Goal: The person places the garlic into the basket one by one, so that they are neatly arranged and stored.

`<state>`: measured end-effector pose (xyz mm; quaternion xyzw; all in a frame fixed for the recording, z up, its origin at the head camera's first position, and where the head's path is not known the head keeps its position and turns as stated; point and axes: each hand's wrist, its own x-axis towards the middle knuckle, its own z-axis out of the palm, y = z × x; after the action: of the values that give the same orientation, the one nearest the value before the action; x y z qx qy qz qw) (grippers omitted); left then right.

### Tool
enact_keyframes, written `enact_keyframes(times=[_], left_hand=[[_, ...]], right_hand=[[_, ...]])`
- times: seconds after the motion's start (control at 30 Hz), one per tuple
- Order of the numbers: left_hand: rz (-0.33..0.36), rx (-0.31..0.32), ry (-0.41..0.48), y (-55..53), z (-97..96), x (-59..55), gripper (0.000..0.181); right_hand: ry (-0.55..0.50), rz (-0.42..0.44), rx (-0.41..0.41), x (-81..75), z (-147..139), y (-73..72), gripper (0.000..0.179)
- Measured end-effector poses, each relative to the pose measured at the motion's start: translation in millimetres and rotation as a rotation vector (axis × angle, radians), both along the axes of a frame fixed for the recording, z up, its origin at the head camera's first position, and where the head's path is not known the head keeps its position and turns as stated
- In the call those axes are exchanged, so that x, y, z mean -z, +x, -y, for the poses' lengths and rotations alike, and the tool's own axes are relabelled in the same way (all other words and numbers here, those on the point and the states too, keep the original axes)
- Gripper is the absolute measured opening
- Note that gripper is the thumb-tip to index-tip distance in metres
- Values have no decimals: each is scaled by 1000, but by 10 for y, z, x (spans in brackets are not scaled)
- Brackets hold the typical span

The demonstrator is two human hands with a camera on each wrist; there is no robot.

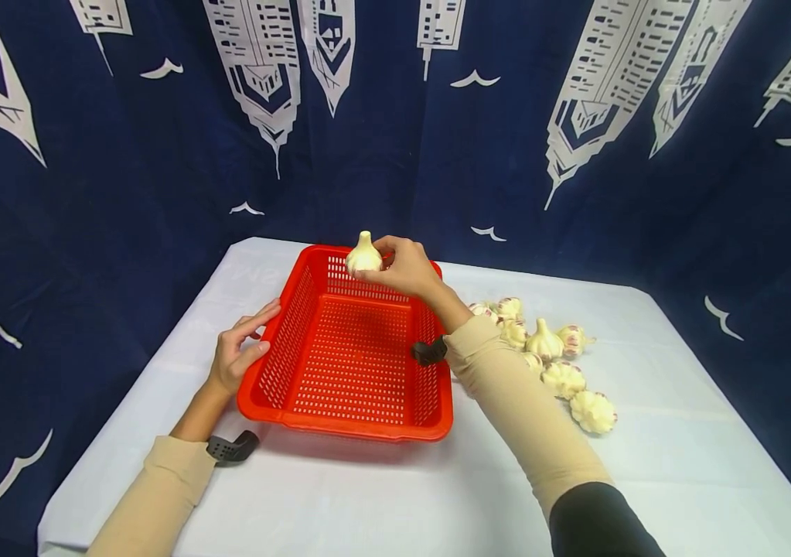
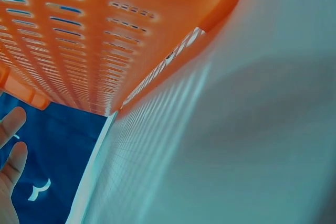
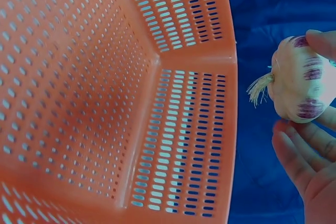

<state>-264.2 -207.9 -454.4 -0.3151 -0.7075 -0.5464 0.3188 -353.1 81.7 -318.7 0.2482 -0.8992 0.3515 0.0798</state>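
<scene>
My right hand [image 1: 405,267] pinches a garlic bulb [image 1: 363,257] by its side, stem up, over the far part of a red plastic basket [image 1: 360,429]. In the right wrist view the bulb [image 3: 299,80] shows purple streaks and a tuft of roots, held between thumb and fingers beyond the basket rim [image 3: 231,129]. My left hand [image 1: 235,352] is at the basket's left rim, its fingers extended along the outside. Slotted basket wall [image 2: 79,40] fills much of the left wrist view, with left fingertips [image 2: 16,156] at its edge. The basket's visible floor holds nothing.
Several garlic bulbs [image 1: 564,379] lie in a loose group right of the basket, partly hidden by my right forearm. A white cloth covers the table [image 1: 673,464]. Behind it hangs a dark blue curtain [image 1: 395,155] with white building prints.
</scene>
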Motion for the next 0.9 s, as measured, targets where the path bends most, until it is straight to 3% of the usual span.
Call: enact_keyframes(times=[0.5, 0.9], left_hand=[[3, -8, -30, 6, 16, -10, 52], [4, -5, -42, -14, 30, -9, 52]], right_hand=[[3, 114, 35, 282, 255, -138, 52], [15, 100, 8, 460, 482, -205, 53]])
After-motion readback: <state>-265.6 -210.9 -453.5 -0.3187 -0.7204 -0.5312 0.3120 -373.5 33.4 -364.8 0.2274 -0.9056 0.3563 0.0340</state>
